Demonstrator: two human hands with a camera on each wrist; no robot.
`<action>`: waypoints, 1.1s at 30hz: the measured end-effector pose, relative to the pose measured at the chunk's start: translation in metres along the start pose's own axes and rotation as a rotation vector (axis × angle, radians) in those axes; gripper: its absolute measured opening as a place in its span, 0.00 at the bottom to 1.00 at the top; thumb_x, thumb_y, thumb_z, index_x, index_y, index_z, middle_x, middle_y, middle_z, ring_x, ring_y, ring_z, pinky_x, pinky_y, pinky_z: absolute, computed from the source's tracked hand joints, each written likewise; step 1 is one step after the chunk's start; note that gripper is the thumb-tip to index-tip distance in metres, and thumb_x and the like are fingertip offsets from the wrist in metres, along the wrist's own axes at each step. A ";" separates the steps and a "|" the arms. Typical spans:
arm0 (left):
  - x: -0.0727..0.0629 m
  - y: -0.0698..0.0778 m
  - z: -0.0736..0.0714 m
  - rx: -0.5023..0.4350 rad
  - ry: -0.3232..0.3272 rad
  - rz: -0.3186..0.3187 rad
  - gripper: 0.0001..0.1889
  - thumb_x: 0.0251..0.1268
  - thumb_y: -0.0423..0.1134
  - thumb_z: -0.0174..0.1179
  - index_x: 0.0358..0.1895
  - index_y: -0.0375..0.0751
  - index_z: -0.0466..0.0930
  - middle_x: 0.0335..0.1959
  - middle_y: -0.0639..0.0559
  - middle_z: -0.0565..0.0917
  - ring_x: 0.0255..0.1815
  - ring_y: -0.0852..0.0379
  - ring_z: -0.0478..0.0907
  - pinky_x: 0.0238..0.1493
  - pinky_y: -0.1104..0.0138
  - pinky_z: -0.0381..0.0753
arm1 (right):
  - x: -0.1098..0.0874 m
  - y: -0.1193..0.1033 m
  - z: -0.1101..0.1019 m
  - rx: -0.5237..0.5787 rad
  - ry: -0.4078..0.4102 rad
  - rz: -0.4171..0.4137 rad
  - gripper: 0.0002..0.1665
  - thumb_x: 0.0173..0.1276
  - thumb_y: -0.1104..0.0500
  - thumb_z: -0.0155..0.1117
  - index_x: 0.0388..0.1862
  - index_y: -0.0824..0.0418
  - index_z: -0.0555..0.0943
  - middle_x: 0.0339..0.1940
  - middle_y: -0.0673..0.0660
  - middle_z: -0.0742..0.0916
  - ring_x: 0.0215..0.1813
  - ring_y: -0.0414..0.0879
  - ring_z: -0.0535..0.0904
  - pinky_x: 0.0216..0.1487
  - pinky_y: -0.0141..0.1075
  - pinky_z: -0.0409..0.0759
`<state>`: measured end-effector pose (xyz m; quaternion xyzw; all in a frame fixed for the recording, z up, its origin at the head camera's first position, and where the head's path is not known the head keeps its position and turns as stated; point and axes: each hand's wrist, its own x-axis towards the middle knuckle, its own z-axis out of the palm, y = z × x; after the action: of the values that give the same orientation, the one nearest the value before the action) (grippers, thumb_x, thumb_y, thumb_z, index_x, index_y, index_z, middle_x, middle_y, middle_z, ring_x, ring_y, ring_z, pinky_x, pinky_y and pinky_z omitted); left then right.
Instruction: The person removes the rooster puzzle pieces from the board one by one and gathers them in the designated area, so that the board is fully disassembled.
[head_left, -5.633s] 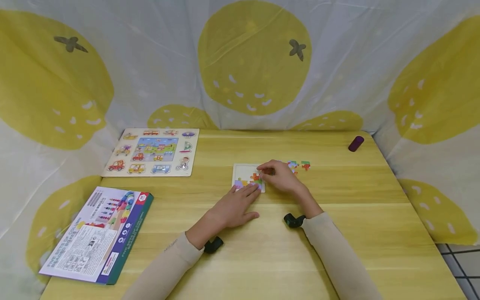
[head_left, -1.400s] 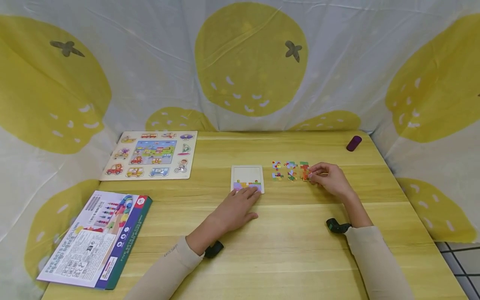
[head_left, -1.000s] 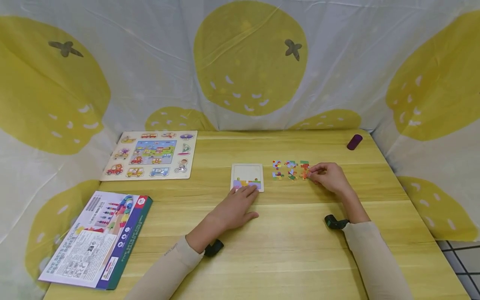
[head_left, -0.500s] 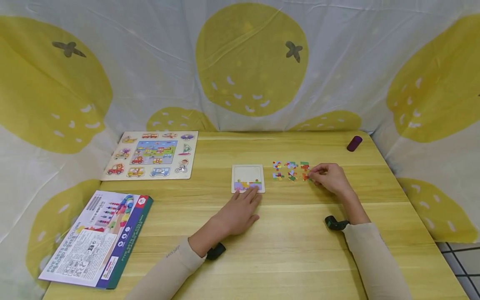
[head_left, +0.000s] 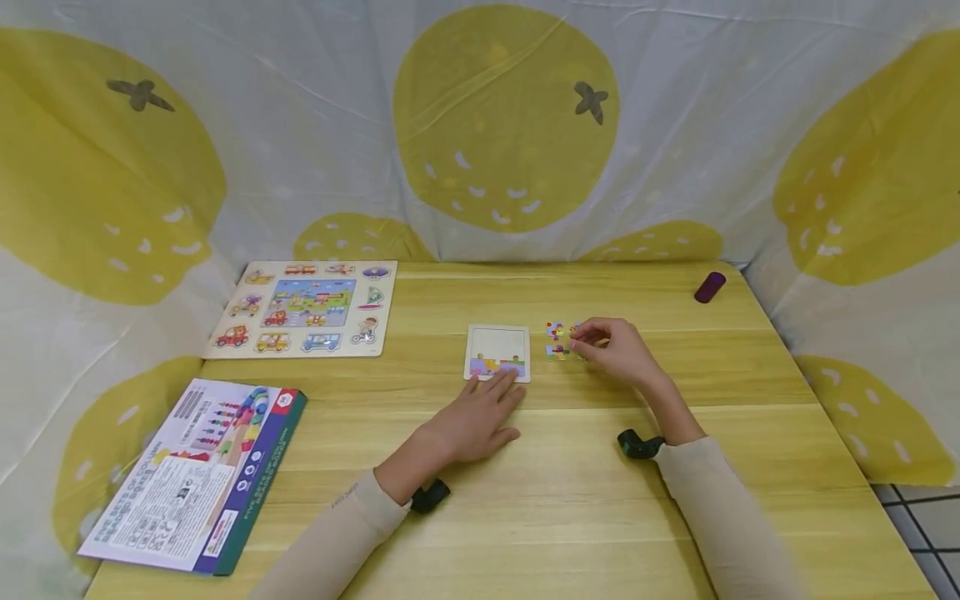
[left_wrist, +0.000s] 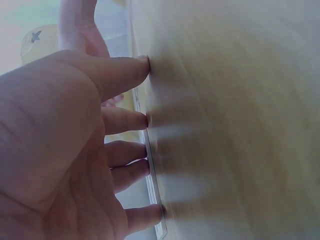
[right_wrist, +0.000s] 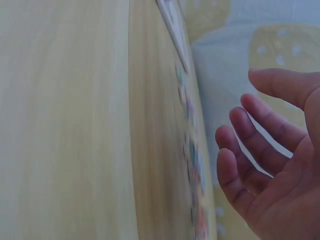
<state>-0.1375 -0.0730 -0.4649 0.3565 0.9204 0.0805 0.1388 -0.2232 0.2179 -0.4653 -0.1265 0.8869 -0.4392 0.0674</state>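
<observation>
Nearest, a thin cardboard box lies flat at the left of the worktop; it is well apart from the puzzle.

Left hand: palm down, fingers straight and slightly spread. Fingertips rest on the near edge of the puzzle tray; nothing is gripped. This contact should be enough to steady the tray, which is probably light and stiff and could slide if pushed.

The tray lies flat. Fitted pieces fill a strip along its near side; the far part is bare.

Right hand: above the loose pieces, fingers loosely curled, thumb apart from the forefinger. No piece shows between them. The loose pieces lie just right of the tray; the hand hides some of them.

Handling: expect each piece to be thin, light and rigid, with a smooth face. Take hold by opposite side edges, between thumb and forefinger. Avoid levering on the narrow tabs, likely the weakest points.

Beyond, a picture board lies at far left, a purple cylinder at far right. A fruit-printed curtain hangs behind.
</observation>
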 end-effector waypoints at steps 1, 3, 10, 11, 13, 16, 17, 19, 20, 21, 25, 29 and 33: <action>0.001 0.000 0.000 -0.003 -0.003 0.001 0.38 0.81 0.58 0.49 0.83 0.42 0.54 0.86 0.41 0.47 0.87 0.45 0.42 0.81 0.39 0.52 | 0.003 -0.004 0.005 0.011 -0.015 -0.016 0.12 0.72 0.51 0.70 0.46 0.57 0.87 0.41 0.55 0.90 0.45 0.49 0.85 0.43 0.38 0.82; 0.001 -0.001 0.001 -0.001 -0.008 0.003 0.41 0.79 0.62 0.50 0.84 0.43 0.52 0.86 0.41 0.46 0.87 0.45 0.41 0.81 0.39 0.51 | 0.009 -0.011 0.015 0.022 -0.041 -0.042 0.13 0.72 0.52 0.70 0.48 0.58 0.87 0.42 0.54 0.89 0.46 0.48 0.84 0.44 0.37 0.82; 0.002 -0.001 0.004 0.025 -0.033 -0.009 0.50 0.71 0.73 0.49 0.85 0.47 0.47 0.87 0.44 0.44 0.88 0.48 0.39 0.83 0.40 0.47 | 0.027 -0.031 0.047 0.046 -0.133 -0.108 0.15 0.74 0.54 0.68 0.54 0.61 0.87 0.46 0.53 0.90 0.49 0.47 0.84 0.50 0.41 0.82; 0.002 0.000 0.004 0.028 -0.034 -0.012 0.50 0.71 0.73 0.49 0.85 0.47 0.47 0.87 0.44 0.44 0.88 0.48 0.39 0.83 0.40 0.46 | 0.029 -0.034 0.051 0.045 -0.144 -0.113 0.16 0.74 0.54 0.68 0.54 0.60 0.87 0.47 0.53 0.90 0.50 0.47 0.83 0.52 0.42 0.82; 0.002 0.000 0.003 0.034 -0.035 -0.017 0.50 0.71 0.73 0.49 0.85 0.48 0.47 0.87 0.45 0.44 0.88 0.49 0.39 0.82 0.38 0.45 | 0.032 -0.037 0.058 0.043 -0.163 -0.123 0.16 0.74 0.54 0.67 0.55 0.60 0.87 0.49 0.52 0.90 0.51 0.47 0.83 0.55 0.44 0.82; 0.001 0.000 0.003 0.035 -0.038 -0.022 0.50 0.70 0.74 0.49 0.85 0.48 0.47 0.87 0.46 0.44 0.88 0.49 0.39 0.82 0.37 0.44 | 0.036 -0.042 0.065 0.027 -0.181 -0.138 0.16 0.75 0.53 0.66 0.56 0.59 0.87 0.51 0.52 0.90 0.52 0.47 0.83 0.58 0.47 0.82; 0.001 0.000 0.003 0.034 -0.039 -0.023 0.50 0.71 0.74 0.49 0.85 0.48 0.47 0.87 0.46 0.44 0.88 0.50 0.39 0.82 0.37 0.45 | 0.037 -0.043 0.066 0.026 -0.187 -0.142 0.16 0.75 0.54 0.66 0.56 0.59 0.87 0.51 0.52 0.90 0.52 0.47 0.83 0.58 0.47 0.81; 0.002 0.000 0.003 0.034 -0.043 -0.023 0.50 0.71 0.74 0.49 0.85 0.49 0.46 0.87 0.46 0.44 0.88 0.50 0.38 0.82 0.38 0.45 | 0.039 -0.045 0.070 0.020 -0.199 -0.148 0.16 0.75 0.54 0.66 0.56 0.59 0.87 0.51 0.52 0.89 0.52 0.47 0.83 0.58 0.46 0.82; 0.002 0.000 0.003 0.034 -0.045 -0.023 0.50 0.71 0.74 0.49 0.85 0.49 0.46 0.87 0.46 0.43 0.88 0.50 0.38 0.82 0.38 0.44 | 0.040 -0.046 0.071 0.017 -0.207 -0.150 0.16 0.75 0.54 0.66 0.56 0.59 0.87 0.51 0.52 0.89 0.52 0.47 0.83 0.58 0.46 0.82; 0.002 0.000 0.003 0.032 -0.049 -0.023 0.50 0.71 0.74 0.48 0.85 0.49 0.46 0.87 0.46 0.43 0.88 0.50 0.37 0.82 0.38 0.44 | 0.041 -0.047 0.072 0.015 -0.214 -0.148 0.16 0.75 0.54 0.65 0.56 0.59 0.87 0.50 0.52 0.89 0.51 0.47 0.83 0.57 0.46 0.82; 0.001 0.000 0.002 0.020 -0.054 -0.019 0.50 0.71 0.73 0.48 0.86 0.49 0.44 0.87 0.46 0.42 0.88 0.49 0.37 0.82 0.38 0.42 | 0.043 -0.051 0.078 0.009 -0.239 -0.142 0.16 0.76 0.54 0.65 0.57 0.57 0.87 0.49 0.51 0.89 0.48 0.45 0.83 0.54 0.43 0.82; -0.001 0.000 0.001 0.004 -0.049 -0.014 0.50 0.71 0.72 0.50 0.85 0.48 0.45 0.87 0.46 0.40 0.88 0.49 0.38 0.82 0.37 0.43 | 0.045 -0.055 0.085 0.021 -0.259 -0.148 0.16 0.76 0.55 0.65 0.58 0.59 0.87 0.49 0.53 0.89 0.46 0.45 0.85 0.51 0.42 0.84; -0.002 -0.001 0.001 0.002 -0.045 -0.014 0.50 0.71 0.72 0.51 0.85 0.48 0.45 0.87 0.47 0.40 0.88 0.50 0.37 0.81 0.36 0.44 | 0.047 -0.058 0.091 0.005 -0.265 -0.165 0.16 0.76 0.57 0.64 0.57 0.61 0.87 0.47 0.55 0.89 0.44 0.45 0.85 0.49 0.39 0.84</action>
<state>-0.1365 -0.0751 -0.4658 0.3520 0.9195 0.0704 0.1598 -0.2374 0.1011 -0.4744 -0.2554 0.8557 -0.4251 0.1478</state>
